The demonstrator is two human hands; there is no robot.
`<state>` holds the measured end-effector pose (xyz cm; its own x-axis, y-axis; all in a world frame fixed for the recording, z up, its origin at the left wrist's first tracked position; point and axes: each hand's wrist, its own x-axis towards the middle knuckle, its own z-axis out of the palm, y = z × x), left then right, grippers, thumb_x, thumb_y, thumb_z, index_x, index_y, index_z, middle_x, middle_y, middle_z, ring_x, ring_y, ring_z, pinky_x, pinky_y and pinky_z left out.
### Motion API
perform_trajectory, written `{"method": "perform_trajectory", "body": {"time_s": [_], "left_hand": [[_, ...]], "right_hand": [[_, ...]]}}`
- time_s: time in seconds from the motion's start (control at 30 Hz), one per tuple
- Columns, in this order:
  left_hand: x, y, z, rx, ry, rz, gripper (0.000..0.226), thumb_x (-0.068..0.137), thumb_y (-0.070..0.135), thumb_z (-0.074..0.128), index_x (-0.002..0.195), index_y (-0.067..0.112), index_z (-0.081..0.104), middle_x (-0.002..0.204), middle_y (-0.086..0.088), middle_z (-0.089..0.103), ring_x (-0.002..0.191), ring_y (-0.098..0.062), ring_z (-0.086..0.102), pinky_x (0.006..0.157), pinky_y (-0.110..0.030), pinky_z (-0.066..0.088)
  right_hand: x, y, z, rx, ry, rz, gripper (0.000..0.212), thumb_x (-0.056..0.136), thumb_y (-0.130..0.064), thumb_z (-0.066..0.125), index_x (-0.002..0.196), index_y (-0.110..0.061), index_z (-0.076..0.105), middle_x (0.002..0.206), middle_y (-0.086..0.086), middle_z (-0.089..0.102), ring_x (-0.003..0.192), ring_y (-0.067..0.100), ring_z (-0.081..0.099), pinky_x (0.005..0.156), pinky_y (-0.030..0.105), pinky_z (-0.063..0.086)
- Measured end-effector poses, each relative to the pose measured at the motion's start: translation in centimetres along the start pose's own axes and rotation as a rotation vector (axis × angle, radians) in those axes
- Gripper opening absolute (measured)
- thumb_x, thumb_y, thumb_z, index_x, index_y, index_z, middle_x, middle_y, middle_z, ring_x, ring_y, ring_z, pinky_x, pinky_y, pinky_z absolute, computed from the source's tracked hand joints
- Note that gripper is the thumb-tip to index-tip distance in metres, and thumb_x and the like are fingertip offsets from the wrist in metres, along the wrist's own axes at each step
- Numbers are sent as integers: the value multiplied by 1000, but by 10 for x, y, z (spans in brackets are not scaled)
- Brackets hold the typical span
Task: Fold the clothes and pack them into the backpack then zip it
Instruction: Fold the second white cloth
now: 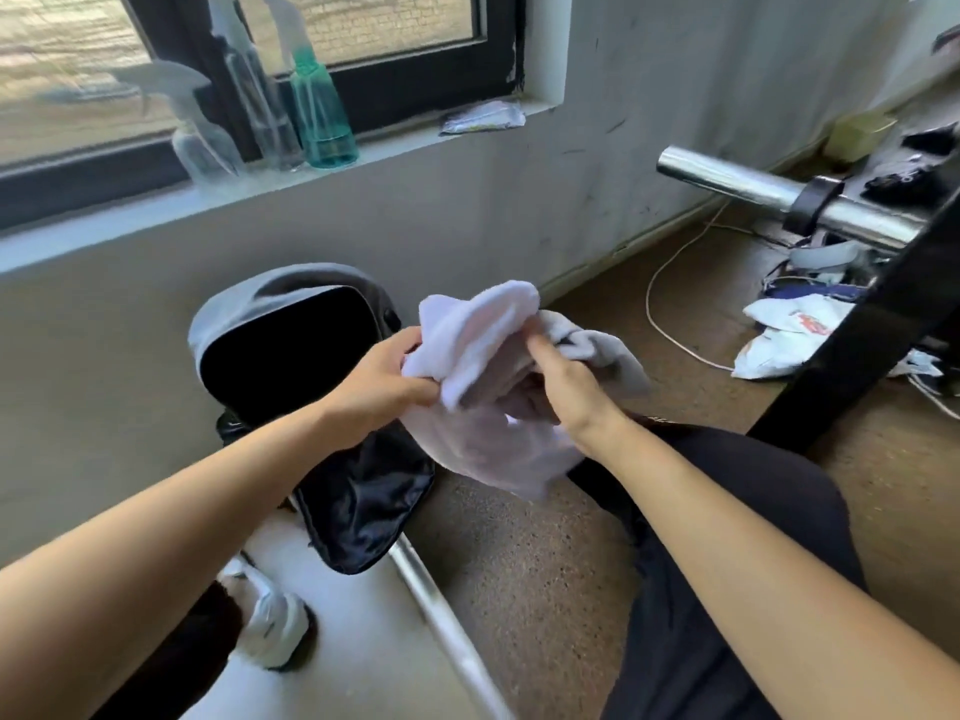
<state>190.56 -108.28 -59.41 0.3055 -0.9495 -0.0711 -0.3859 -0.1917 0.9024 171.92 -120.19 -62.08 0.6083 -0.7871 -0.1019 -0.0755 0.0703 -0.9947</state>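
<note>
Head view: I am gripping a white cloth (483,356) in my left hand (384,387) and right hand (566,392), just beside the open backpack (291,356).

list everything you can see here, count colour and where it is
garment: one, white, held up right of the backpack
backpack: one, grey and black, open, on the floor against the wall under the window
spray bottles: three, two clear and one teal, on the sill
packet: one, pale, right end of the sill
bar: one, chrome, upper right
cable: one, white, on the carpet at right
bag: one, white, on the carpet by the cable
shoe: one, white, lower left
leg: one, in black trousers, lower right
left hand: grips the garment
right hand: grips the garment
</note>
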Motion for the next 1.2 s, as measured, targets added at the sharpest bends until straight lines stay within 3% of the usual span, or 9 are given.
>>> {"method": "perform_trajectory", "body": {"time_s": [0.1,0.2,0.47,0.6,0.73,0.87,1.0,1.1,1.2], "left_hand": [[-12,-13,-29,68,223,-84,37,57,17,59,90,27,70,79,8,69,76,-10,62,65,-25,50],[-26,-27,-57,138,369,-125,28,61,24,58,87,22,68,77,6,65,73,-12,58,64,-27,48],[-63,-57,-82,208,238,-137,27,69,30,67,89,12,63,77,-1,59,72,-11,55,70,-37,49],[-78,-71,-108,383,332,-201,21,68,36,67,81,19,64,79,-7,66,74,-21,60,68,-40,53],[-81,-77,-132,509,301,-326,25,63,42,64,70,19,58,68,0,60,68,-21,56,63,-34,45],[-80,-87,-132,496,270,-344,20,70,37,67,76,20,61,74,-3,65,76,-25,63,65,-39,51],[-84,-100,-137,466,271,-280,29,69,42,58,81,17,59,84,-10,68,78,-27,62,75,-47,55],[-86,-107,-136,365,239,-233,22,73,36,58,86,19,63,83,-8,67,76,-20,60,74,-43,54],[-86,-113,-133,296,176,-194,15,77,23,71,86,14,62,74,4,53,70,-12,50,65,-33,44]], "right_hand": [[9,6,11,-112,55,65,31,89,-49,64,92,-19,70,94,-2,71,107,21,68,98,43,53],[15,14,15,-452,-81,156,30,88,-40,66,97,-12,68,91,7,71,91,23,69,76,37,55],[23,53,46,-1014,-317,79,34,79,-32,69,58,-12,51,57,3,54,64,22,57,56,32,39],[28,68,60,-833,-248,-61,35,71,-19,68,62,-13,35,61,2,35,61,16,34,56,37,27],[40,49,88,-758,-256,-234,22,69,-11,61,80,-7,42,69,8,43,63,15,35,55,33,28],[47,50,109,-909,-461,-276,25,72,-8,60,78,-13,37,68,0,38,62,17,31,57,34,27],[45,79,121,-1057,-728,-192,22,72,-14,64,68,-28,49,69,-5,52,65,13,46,60,32,36],[44,104,124,-1096,-783,-132,17,83,-17,65,95,-29,70,90,-7,71,84,12,65,76,35,56],[48,116,129,-1024,-734,-94,33,86,-13,67,117,-23,69,108,-1,71,101,15,68,90,39,57]]}}
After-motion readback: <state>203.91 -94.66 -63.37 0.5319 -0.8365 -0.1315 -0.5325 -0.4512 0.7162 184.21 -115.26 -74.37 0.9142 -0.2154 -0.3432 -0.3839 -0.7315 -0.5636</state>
